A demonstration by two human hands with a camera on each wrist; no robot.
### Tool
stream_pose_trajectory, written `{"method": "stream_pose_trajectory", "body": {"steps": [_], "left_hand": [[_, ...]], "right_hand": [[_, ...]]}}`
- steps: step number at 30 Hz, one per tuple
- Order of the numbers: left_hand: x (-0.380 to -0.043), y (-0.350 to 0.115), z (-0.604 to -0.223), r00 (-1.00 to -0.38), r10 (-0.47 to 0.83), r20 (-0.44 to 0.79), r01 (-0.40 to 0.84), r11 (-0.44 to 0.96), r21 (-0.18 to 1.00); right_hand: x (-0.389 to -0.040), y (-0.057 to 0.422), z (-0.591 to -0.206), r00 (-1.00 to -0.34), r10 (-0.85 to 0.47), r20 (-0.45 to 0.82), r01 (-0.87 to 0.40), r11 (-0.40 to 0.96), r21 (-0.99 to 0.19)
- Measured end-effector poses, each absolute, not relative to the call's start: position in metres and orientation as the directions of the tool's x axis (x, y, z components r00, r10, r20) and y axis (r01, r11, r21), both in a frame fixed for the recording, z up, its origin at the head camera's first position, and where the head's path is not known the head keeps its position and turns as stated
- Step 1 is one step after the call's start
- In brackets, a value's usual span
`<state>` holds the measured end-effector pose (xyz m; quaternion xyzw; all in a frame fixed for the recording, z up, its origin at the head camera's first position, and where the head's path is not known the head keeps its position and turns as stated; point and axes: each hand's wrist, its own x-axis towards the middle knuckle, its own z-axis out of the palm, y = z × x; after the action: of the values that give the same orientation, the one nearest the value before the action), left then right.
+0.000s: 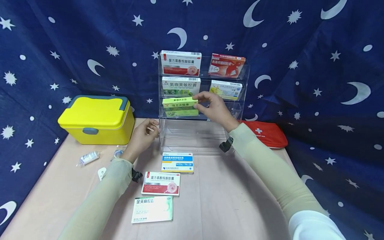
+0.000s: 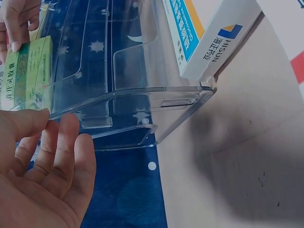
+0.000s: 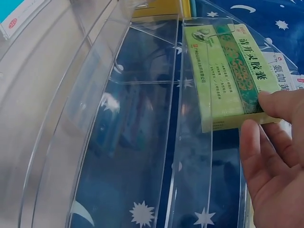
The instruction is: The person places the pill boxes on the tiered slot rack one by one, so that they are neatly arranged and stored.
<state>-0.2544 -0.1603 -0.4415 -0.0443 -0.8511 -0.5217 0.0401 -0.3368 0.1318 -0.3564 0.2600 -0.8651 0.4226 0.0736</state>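
A clear tiered display rack (image 1: 195, 143) stands against the patterned cloth. My right hand (image 1: 216, 108) pinches the right end of a yellow-green medicine box (image 1: 179, 106), thumb on its front. That box sits upright at the left of the third tier, partly behind the clear lip in the right wrist view. At the rack's left side, my left hand (image 1: 143, 137) holds the side edge between thumb and fingers; the fingertips (image 2: 69, 124) show in the left wrist view. The tier above bears a white-and-green medicine box (image 1: 181, 86) and a white-yellow one (image 1: 225, 90).
A red-white box (image 1: 181, 63) and a red box (image 1: 226, 65) fill the top tier. Before the rack lie blue-white (image 1: 177, 162), red-white (image 1: 161, 183) and pale green (image 1: 152, 209) boxes. A yellow case (image 1: 96, 121), wrapped roll (image 1: 89, 158) and red first-aid pouch (image 1: 265, 134) flank it.
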Motion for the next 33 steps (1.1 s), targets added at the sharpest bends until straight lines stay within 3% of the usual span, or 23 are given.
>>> {"method": "stream_pose_trajectory", "body": {"steps": [5,9,13,16,19,24,29,33], "left_hand": [[-0.255,-0.160,-0.442,-0.993,0.033,0.109,0.112,0.445,0.888],[-0.255,-0.159,-0.443,-0.995,0.030,0.097,0.100,0.442,0.891],[-0.255,-0.158,-0.443,-0.995,0.036,0.096,0.102,0.447,0.888],[-0.255,-0.159,-0.443,-0.994,0.038,0.099,0.105,0.454,0.885],[-0.254,-0.159,-0.442,-0.995,0.047,0.089,0.100,0.458,0.883],[-0.255,-0.160,-0.442,-0.994,0.066,0.087,0.108,0.463,0.880],[-0.254,-0.163,-0.442,-0.994,0.060,0.096,0.113,0.480,0.870],[-0.253,-0.163,-0.440,-0.992,0.069,0.105,0.125,0.485,0.866]], "right_hand": [[-0.336,0.135,-0.361,-0.834,-0.405,0.374,-0.544,0.498,-0.675],[-0.329,0.139,-0.366,-0.798,-0.374,0.473,-0.602,0.470,-0.646],[-0.311,0.144,-0.378,-0.750,-0.313,0.583,-0.658,0.452,-0.603],[-0.288,0.146,-0.397,-0.723,-0.346,0.598,-0.689,0.426,-0.586],[-0.254,0.148,-0.425,-0.714,-0.460,0.527,-0.698,0.414,-0.585],[-0.191,0.142,-0.470,-0.699,-0.653,0.293,-0.661,0.432,-0.614],[-0.145,0.120,-0.493,-0.651,-0.752,0.102,-0.639,0.470,-0.609],[-0.128,0.107,-0.498,-0.610,-0.791,0.048,-0.673,0.485,-0.559]]}}
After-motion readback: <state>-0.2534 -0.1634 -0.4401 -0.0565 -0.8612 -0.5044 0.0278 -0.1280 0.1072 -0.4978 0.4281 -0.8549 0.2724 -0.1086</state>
